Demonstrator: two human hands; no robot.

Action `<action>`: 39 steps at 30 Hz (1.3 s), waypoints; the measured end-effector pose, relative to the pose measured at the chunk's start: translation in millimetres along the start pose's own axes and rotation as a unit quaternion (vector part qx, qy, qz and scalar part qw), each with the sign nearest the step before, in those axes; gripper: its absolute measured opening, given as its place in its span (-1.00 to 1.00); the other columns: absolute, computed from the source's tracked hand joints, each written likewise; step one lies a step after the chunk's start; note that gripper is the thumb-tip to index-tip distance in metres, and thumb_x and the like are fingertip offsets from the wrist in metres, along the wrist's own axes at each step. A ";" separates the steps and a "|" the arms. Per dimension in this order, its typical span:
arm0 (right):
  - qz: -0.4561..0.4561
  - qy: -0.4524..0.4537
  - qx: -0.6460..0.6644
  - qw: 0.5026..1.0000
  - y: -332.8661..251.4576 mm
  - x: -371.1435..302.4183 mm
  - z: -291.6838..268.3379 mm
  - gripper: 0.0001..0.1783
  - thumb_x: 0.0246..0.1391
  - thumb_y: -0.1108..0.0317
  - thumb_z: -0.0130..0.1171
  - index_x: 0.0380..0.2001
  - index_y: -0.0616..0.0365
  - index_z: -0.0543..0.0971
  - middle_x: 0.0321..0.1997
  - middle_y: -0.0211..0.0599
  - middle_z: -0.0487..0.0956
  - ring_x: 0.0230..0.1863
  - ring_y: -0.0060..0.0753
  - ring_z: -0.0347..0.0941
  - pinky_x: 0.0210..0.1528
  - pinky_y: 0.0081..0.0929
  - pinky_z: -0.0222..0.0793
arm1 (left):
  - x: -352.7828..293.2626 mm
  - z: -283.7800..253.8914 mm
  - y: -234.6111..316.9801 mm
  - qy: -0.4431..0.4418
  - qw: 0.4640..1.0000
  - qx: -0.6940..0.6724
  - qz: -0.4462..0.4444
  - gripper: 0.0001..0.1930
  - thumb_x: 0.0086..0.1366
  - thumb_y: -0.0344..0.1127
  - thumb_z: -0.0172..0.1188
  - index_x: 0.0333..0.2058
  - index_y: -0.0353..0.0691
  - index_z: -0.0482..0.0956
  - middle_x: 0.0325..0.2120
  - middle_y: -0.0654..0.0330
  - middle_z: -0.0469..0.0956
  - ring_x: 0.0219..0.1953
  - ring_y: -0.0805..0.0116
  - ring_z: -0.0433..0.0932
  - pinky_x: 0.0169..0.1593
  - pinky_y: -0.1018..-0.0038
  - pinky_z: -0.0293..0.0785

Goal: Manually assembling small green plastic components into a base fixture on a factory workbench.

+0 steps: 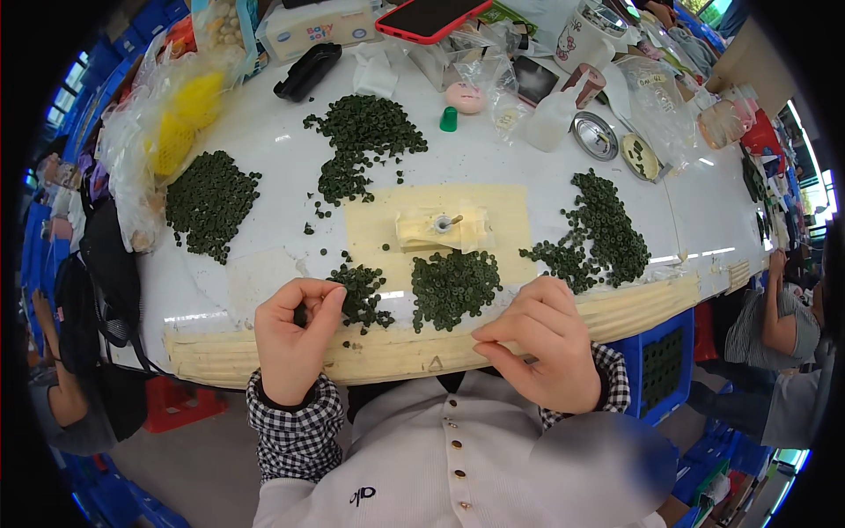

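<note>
Your right hand (547,348), over front edge of desk (277,167): fingers curled, thumb close to forefinger, narrow gap; can't tell if holding. Your left hand (295,339), above same edge: thumb and forefinger nearly meeting, contents unclear, beside small green pieces (361,304). Between hands: green heap (453,292). Beyond: taped block (422,231).

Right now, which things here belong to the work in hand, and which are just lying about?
Likely the job's:
small dark green pieces, in piles
taped block with a peg

Likely just lying about:
red-edged phone
black case
pink round object
</note>
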State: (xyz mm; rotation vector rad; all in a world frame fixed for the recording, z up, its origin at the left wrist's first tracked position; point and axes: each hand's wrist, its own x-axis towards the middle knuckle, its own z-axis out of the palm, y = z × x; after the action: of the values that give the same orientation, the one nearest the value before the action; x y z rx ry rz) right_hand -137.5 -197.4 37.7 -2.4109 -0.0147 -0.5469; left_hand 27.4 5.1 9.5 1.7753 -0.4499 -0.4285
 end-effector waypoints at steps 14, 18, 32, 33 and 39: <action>0.070 0.004 -0.109 0.992 18.6 -6.4 19.3 -0.85 -0.21 0.41 0.27 -0.51 0.07 0.49 -0.49 -0.41 0.40 -0.34 -0.30 0.29 -0.15 -0.36 0.14 | 0.0 -1.7 -3.5 -0.100 0.712 -0.666 -0.199 -0.71 0.28 -0.56 -0.23 -0.05 -0.35 0.35 -0.18 0.07 0.40 -0.46 0.56 0.21 -0.48 0.70 0.17; 0.058 0.008 -0.108 0.992 19.8 -3.3 26.1 -0.84 -0.20 0.41 0.26 -0.49 0.08 0.48 -0.48 -0.40 0.40 -0.34 -0.29 0.28 -0.16 -0.35 0.13 | -3.7 6.6 0.4 -0.138 0.716 -0.646 -0.226 -0.74 0.40 -0.39 -0.22 -0.03 -0.30 0.36 -0.25 0.17 0.47 -0.56 0.63 0.17 -0.57 0.73 0.12; 0.066 0.089 -0.033 0.993 19.4 -3.3 30.7 -0.82 -0.24 0.60 0.24 -0.47 0.22 0.50 -0.51 -0.28 0.49 -0.46 -0.25 0.40 -0.42 -0.42 0.34 | -12.8 39.4 17.1 -0.222 0.770 -0.540 -0.258 -0.64 0.41 -0.35 -0.24 0.10 -0.40 0.23 -0.47 0.30 0.31 -0.54 0.63 0.15 -0.52 0.71 0.13; 0.076 0.091 -0.034 0.992 17.7 -2.3 30.3 -0.83 -0.23 0.60 0.24 -0.46 0.22 0.51 -0.52 -0.27 0.49 -0.46 -0.25 0.41 -0.43 -0.43 0.35 | -13.3 39.9 17.9 -0.223 0.779 -0.530 -0.252 -0.65 0.41 -0.35 -0.23 0.09 -0.39 0.24 -0.46 0.30 0.33 -0.54 0.63 0.15 -0.52 0.71 0.13; 0.067 0.085 -0.036 0.994 18.2 -3.4 30.3 -0.83 -0.21 0.57 0.26 -0.43 0.20 0.57 -0.49 -0.28 0.52 -0.45 -0.28 0.44 -0.40 -0.45 0.38 | -15.8 43.8 10.9 -0.219 0.781 -0.524 -0.259 -0.75 0.39 -0.34 -0.15 -0.04 -0.31 0.35 -0.43 0.26 0.41 -0.58 0.64 0.17 -0.55 0.72 0.11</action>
State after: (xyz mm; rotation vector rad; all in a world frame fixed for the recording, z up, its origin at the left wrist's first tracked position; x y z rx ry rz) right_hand -126.3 -192.8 4.4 -2.4046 0.2411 -0.6977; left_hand -9.3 -25.5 10.5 0.6427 0.0297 -1.2240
